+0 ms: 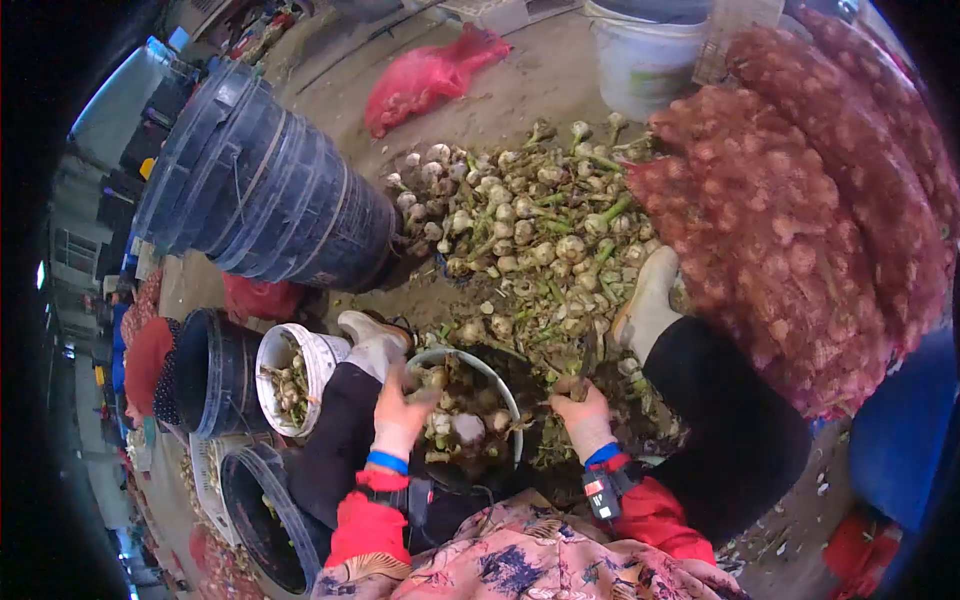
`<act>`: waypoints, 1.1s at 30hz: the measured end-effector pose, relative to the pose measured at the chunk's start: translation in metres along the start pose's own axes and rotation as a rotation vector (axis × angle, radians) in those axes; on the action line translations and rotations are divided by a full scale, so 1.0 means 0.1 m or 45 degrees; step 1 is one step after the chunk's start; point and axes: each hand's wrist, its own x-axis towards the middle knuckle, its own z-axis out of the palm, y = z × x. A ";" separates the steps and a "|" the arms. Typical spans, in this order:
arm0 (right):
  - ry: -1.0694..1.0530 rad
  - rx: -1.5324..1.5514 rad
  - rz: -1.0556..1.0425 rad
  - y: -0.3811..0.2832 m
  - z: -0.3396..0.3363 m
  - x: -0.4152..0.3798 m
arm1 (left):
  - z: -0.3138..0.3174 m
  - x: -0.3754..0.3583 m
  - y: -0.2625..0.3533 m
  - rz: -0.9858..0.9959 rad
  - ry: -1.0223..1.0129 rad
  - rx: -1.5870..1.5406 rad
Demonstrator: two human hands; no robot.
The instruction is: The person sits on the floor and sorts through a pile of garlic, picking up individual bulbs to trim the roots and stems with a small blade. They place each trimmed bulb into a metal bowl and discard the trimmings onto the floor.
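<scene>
My left hand (400,412), in a pale glove, is over the left rim of a bucket (511,402) between my legs. Its fingers are blurred, so I cannot tell what they hold. Inside the bucket lie several trimmed garlic bulbs (468,429). To the right of the bucket, my gloved right hand (584,418) is closed around a small dark cutting tool (590,356), whose narrow end points away from me. A heap of garlic bulbs with green stems (540,225) spreads over the floor just beyond both hands.
Red mesh sacks full of garlic (770,230) stand on the right. On the left are stacked dark buckets (270,190) and a white bucket of stem scraps (290,383). A pink bag (425,85) and a white pail (648,60) sit farther back. A blue container (905,430) is at right.
</scene>
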 end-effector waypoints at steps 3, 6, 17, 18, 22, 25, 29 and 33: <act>-0.026 -0.019 -0.003 -0.03 0.05 0.01 | 0.28 0.74 0.05 0.065 -0.209 0.007; -0.019 0.117 0.007 -0.16 0.13 0.00 | 0.60 1.41 0.42 -0.076 -0.583 0.621; -0.116 0.400 0.311 -0.72 0.18 0.02 | 1.41 2.18 0.05 -0.119 -0.865 0.764; -0.121 0.409 0.306 -0.78 0.17 0.01 | 1.22 2.07 0.31 -0.077 -0.790 0.559; -0.210 0.543 0.162 -0.95 0.15 -0.09 | 0.76 1.49 0.60 0.101 -0.757 -0.479; -0.323 0.675 0.118 -1.00 0.16 -0.24 | 0.48 0.79 0.79 -0.159 -1.077 -1.400; -0.615 0.421 0.024 -0.90 0.16 -0.45 | 0.49 0.03 0.75 -0.173 -0.876 -1.644; -0.582 0.346 -0.067 -0.81 0.05 -0.54 | 0.35 -0.25 0.63 -0.185 -0.823 -1.629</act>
